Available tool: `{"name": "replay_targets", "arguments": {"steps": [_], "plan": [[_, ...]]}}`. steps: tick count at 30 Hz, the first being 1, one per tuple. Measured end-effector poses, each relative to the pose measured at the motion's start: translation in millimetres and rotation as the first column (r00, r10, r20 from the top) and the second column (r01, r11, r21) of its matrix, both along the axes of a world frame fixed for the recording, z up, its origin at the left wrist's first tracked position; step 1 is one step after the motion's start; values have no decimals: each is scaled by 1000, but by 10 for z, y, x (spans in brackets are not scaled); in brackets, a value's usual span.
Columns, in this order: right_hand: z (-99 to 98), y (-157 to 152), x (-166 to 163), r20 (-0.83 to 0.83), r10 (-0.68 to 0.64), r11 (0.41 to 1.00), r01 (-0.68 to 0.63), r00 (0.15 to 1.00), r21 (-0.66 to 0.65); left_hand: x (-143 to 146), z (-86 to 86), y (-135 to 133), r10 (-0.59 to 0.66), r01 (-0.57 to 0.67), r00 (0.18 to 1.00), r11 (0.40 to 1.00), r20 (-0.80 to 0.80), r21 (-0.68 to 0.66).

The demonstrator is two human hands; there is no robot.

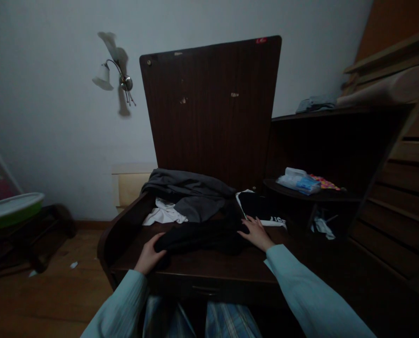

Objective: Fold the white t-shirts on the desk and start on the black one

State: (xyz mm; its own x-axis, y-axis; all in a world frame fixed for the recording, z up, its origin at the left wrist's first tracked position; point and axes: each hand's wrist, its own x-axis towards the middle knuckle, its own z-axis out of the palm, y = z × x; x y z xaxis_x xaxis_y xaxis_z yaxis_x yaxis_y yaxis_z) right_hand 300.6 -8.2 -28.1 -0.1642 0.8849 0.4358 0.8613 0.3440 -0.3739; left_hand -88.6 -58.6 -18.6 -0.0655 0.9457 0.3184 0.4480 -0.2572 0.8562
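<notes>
Both arms (pixel 304 286) reach forward, left hand (pixel 148 253) and right hand (pixel 257 234) well apart, thumbs turned inward.

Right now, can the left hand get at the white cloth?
Likely yes: the white cloth lies just beyond the left hand, its front uncovered, though it would first leave the black cloth.

Blk garment (pixel 198 237) is matt cloth, as are gry garment (pixel 190 180) and wht item (pixel 165 213); desk surf (pixel 223 265) is dk wood w/ smooth, low-gloss finish, upright panel (pixel 212 131) is semi-matt woodgrain, lamp mount (pixel 126 83) is shiny metal, shade (pixel 102 78) looks frosted glass, pkg (pixel 297 180) is glossy plastic.
</notes>
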Motion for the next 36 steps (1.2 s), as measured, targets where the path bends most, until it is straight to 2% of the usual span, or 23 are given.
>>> {"name": "replay_targets", "arguments": {"steps": [3,5,7,9,12,13,14,15,17,18,19,20,21,22,23,24,25,27,29,31,34,36], "plan": [[70,-65,-103,-99,42,993,-52,994,-105,-53,36,-99,95,-87,990,993,102,-74],[125,-144,-167,-222,79,984,-112,972,-140,-157,86,-206,35,-14,989,990,146,-140],[206,-264,-205,-350,155,951,-235,924,-200,-323,144,-348,-103,144,978,964,181,-226],[327,-415,-214,-407,255,846,-407,877,-345,-523,206,-495,-189,257,953,920,238,-297],[570,-600,-219,-386,409,622,-562,827,-546,-763,363,-601,-286,385,913,841,292,-380],[662,-617,-232,-374,445,587,-580,814,-565,-803,452,-575,-322,408,909,816,263,-410],[759,-600,-254,-363,465,582,-588,807,-561,-820,563,-512,-349,404,915,808,205,-429],[860,-543,-285,-353,470,606,-587,809,-537,-816,696,-412,-347,363,931,832,116,-419],[1075,-318,-363,-353,424,719,-547,834,-428,-756,1001,-127,-284,244,953,928,-108,-283],[1187,-163,-403,-368,366,801,-490,855,-344,-709,1155,36,-228,183,946,962,-231,-203],[1297,6,-439,-390,249,908,-354,886,-224,-655,1296,196,-123,100,927,992,-354,-82],[1397,176,-467,-406,112,981,-167,907,-102,-596,1412,342,64,-33,892,997,-447,76],[1479,334,-483,-410,19,1000,-27,912,-14,-533,1494,466,270,-171,829,956,-491,236],[1535,470,-486,-415,-51,997,68,909,26,-468,1535,565,437,-279,742,891,-509,357],[1557,577,-474,-403,-105,991,130,909,36,-402,1532,637,557,-366,650,826,-517,429],[1542,652,-446,-369,-137,987,159,919,28,-334,1488,688,621,-427,573,783,-535,451],[1488,697,-401,-312,-160,985,172,936,10,-266,1406,719,633,-461,524,774,-570,435],[1289,709,-265,-145,-193,981,191,970,-32,-131,1167,750,560,-459,492,818,-667,347],[1017,658,-88,22,-256,961,257,966,-103,1,884,768,425,-396,507,888,-750,235],[735,591,92,117,-355,911,372,927,-179,134,611,800,321,-354,539,925,-778,137],[376,511,277,156,-462,835,487,873,-255,347,258,880,270,-269,606,955,-748,126],[202,479,314,125,-482,834,498,867,-236,501,65,940,264,-207,667,964,-697,167]]}}
